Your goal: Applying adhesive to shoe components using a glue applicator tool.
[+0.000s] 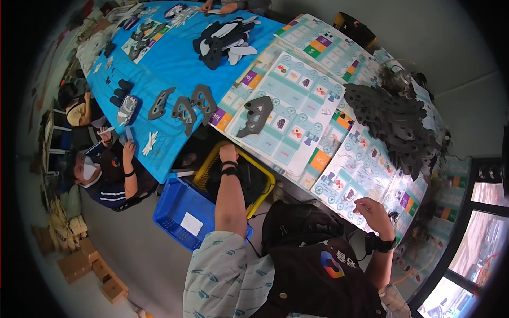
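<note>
My left hand (228, 154) is closed at the far rim of a yellow basket (264, 192), which has dark contents. Whatever it may grip is hidden. Low over the printed sheets on the table, my right hand (375, 216) has its fingers curled together, and I cannot make out anything in them. Ahead, between the two hands, a single dark grey foam piece (259, 117) with cut-out holes lies on a white printed sheet (297, 87). A big heap of similar dark foam pieces (395, 124) rests beyond my right hand.
A blue basket (175, 212) holding a white paper stands left of the yellow one. On the blue-covered table (175, 58) lie several grey foam pieces (185, 114), a black-and-white pile (225, 40) and white strips (150, 143). Co-workers sit at the left; another person's hands (229, 7) work at the far edge.
</note>
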### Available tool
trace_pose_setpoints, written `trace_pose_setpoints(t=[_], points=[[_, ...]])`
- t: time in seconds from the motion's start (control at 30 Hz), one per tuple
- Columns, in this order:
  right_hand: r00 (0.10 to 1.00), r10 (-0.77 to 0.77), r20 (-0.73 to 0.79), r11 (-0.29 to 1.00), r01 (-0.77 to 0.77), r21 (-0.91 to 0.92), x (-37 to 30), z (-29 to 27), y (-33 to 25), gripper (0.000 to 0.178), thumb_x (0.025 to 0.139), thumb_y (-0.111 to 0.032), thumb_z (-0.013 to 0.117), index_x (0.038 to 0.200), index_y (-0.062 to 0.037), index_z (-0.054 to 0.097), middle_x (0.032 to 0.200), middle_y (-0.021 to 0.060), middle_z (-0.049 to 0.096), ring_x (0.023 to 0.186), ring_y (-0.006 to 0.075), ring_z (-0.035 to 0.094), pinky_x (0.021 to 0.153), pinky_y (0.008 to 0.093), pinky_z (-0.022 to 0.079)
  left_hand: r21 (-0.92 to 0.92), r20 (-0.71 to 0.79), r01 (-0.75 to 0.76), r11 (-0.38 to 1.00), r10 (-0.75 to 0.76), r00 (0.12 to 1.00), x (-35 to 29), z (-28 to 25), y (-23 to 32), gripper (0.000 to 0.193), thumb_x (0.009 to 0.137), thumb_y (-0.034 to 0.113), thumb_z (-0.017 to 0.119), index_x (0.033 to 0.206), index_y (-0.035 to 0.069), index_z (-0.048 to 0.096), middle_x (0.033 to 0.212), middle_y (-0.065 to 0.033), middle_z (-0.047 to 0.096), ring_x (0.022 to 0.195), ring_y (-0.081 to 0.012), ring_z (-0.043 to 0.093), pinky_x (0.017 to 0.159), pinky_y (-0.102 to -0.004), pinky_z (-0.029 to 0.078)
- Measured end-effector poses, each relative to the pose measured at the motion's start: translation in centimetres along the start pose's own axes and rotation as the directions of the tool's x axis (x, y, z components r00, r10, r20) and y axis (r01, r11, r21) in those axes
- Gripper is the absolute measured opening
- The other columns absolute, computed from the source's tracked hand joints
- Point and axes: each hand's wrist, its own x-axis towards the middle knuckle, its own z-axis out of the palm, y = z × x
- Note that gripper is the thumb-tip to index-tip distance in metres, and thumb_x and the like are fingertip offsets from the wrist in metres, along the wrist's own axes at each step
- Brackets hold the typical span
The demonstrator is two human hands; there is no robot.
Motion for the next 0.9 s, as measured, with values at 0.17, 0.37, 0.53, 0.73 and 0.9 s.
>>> trace_pose_setpoints(t=[0.17,0.37,0.53,0.73,0.9], points=[[0.999,-0.028,0.046,0.987,0.035,-0.159,1.2,0.3,2.2,0.03,0.103,-0.028,0.068,0.113,-0.0002,0.072,0.091,0.0143,0.079,0.087,0.0228,0.078,0.079,0.0349,0.057,-0.192,0.268,-0.051,0.98,0.102,0.958,-12.0,0.4,-7.9,0.025,0.088,0.021,0.065,0.065,0.012,0.065,0.064,-0.0113,0.066,0.059,-0.0293,0.069,0.053,-0.0446,0.055],[0.982,-0.1,0.161,0.988,0.117,-0.099,1.2,-0.6,3.2,0.027,0.103,-0.024,0.067,0.114,-0.0003,0.072,0.092,0.013,0.079,0.089,0.0204,0.078,0.082,0.032,0.058,0.585,0.627,-0.079,0.807,-0.389,0.675,-31.1,-2.3,-15.2,0.026,0.093,0.03,0.063,0.097,0.01,0.08,0.095,-0.0153,0.079,0.07,-0.0255,0.076,0.062,-0.044,0.059],[0.91,-0.224,0.348,0.947,0.287,-0.143,1.6,-1.5,3.3,0.029,0.102,-0.023,0.068,0.118,0.001,0.07,0.095,0.0132,0.079,0.09,0.0194,0.077,0.081,0.0316,0.058,-0.011,0.302,0.635,0.773,-0.603,0.739,-45.7,-4.0,-18.0,0.027,0.108,0.025,0.051,0.109,0.005,0.069,0.087,-0.0081,0.075,0.07,-0.0205,0.074,0.049,-0.0377,0.054],[0.79,-0.343,0.509,0.888,0.449,-0.099,2.0,-1.6,5.6,0.03,0.101,-0.026,0.07,0.118,-0.0007,0.072,0.093,0.0134,0.079,0.088,0.0218,0.077,0.079,0.0331,0.058,-0.734,0.336,0.66,0.158,-0.76,0.556,-56.9,-1.5,-16.7,0.016,0.106,0.016,0.052,0.116,0.011,0.063,0.082,-0.0039,0.07,0.061,-0.0182,0.067,0.047,-0.0288,0.048],[0.731,-0.41,0.546,0.816,0.561,-0.14,0.8,-2.0,8.3,0.035,0.099,-0.031,0.071,0.118,-0.0023,0.072,0.09,0.0146,0.077,0.083,0.0268,0.075,0.077,0.0358,0.057,-0.537,0.262,0.73,0.422,-0.74,0.62,-62.0,-1.1,-13.8,0.025,0.107,0.029,0.058,0.125,0.013,0.063,0.097,-0.0006,0.078,0.075,-0.0132,0.073,0.063,-0.0279,0.057]])
